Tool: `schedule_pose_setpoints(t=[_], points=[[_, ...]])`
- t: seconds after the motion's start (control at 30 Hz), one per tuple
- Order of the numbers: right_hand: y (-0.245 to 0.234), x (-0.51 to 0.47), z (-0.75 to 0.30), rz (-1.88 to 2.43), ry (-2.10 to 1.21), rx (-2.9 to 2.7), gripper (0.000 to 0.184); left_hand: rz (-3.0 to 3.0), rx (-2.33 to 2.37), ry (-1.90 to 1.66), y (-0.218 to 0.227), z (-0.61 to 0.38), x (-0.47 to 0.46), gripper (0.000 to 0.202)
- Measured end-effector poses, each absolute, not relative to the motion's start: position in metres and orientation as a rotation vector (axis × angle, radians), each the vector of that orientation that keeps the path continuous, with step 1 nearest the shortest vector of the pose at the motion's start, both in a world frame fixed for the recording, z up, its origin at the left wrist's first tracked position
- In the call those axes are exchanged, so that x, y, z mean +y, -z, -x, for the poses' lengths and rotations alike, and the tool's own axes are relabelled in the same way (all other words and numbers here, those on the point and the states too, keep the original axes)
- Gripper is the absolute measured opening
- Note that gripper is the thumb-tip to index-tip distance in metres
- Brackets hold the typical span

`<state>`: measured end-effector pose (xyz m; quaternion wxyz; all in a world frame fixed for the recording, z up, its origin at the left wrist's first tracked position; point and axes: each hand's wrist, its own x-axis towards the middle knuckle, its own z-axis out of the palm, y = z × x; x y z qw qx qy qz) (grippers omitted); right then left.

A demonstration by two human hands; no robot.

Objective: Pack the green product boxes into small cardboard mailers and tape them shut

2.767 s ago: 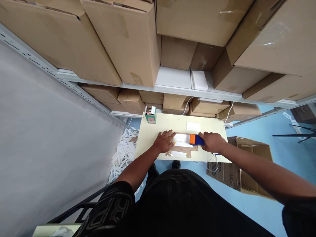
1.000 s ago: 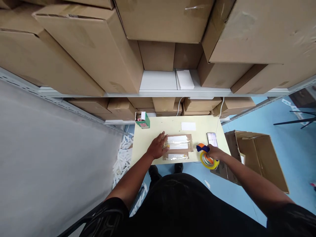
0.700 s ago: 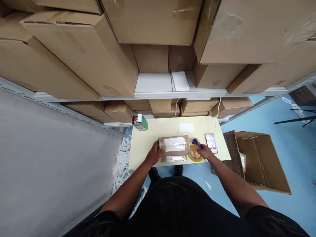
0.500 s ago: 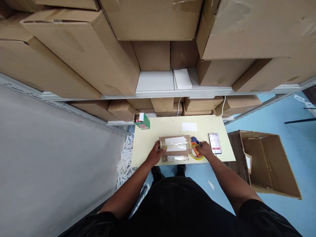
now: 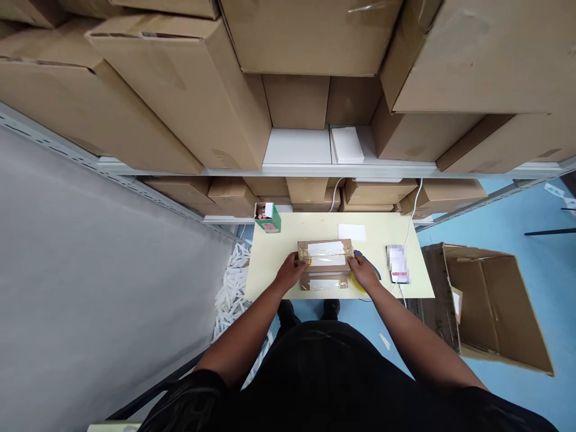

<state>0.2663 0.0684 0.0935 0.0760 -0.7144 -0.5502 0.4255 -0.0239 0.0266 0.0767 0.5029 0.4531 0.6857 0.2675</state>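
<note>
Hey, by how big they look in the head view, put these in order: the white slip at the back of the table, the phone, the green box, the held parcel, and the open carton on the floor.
Largest to smallest:
1. Open carton
2. Held parcel
3. Phone and green box: too alike to rank
4. White slip

one head-worn camera looks forward and down at the table.

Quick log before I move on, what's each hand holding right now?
Left hand: closed, holding the left end of the farther taped parcel.
Right hand: closed, holding its right end.
</note>
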Motion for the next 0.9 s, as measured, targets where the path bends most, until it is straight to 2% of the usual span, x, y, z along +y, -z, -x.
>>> schedule_pose_setpoints(t=[0.1, 0.27, 0.37, 0.4, 0.5, 0.63, 0.7, 0.8, 0.9], points=[[-0.095, 0.071, -0.260, 2.180, -1.268, -1.673, 0.038, -1.074, 1.655, -0.592, -0.076, 0.028, 0.026, 0.056], [-0.107, 0.058, -0.246, 2.153, -1.175, -1.775, 0.038, -1.184, 1.756, -0.541, -0.093, 0.034, 0.020, 0.046], [-0.117, 0.042, -0.240, 2.060, -1.059, -1.822, 0.028, -1.193, 1.677, -0.703, -0.103, 0.041, 0.007, 0.059], [-0.119, 0.036, -0.241, 2.004, -1.052, -1.818, 0.030, -1.180, 1.616, -0.787, -0.104, 0.044, 0.002, 0.065], [-0.113, 0.020, -0.244, 1.837, -1.132, -1.811, 0.051, -1.159, 1.462, -0.994, -0.096, 0.051, -0.012, 0.079], [-0.086, 0.005, -0.248, 1.811, -1.280, -1.819, 0.064, -1.078, 1.515, -0.906, -0.067, 0.053, -0.027, 0.083], [-0.073, 0.002, -0.251, 1.857, -1.368, -1.837, 0.064, -1.042, 1.582, -0.780, -0.055, 0.054, -0.034, 0.078], [-0.061, 0.006, -0.259, 1.886, -1.497, -1.811, 0.056, -1.075, 1.642, -0.665, -0.051, 0.059, -0.039, 0.059], [-0.059, 0.022, -0.267, 1.945, -1.423, -1.670, 0.046, -1.056, 1.743, -0.688, -0.060, 0.066, -0.028, 0.038]])
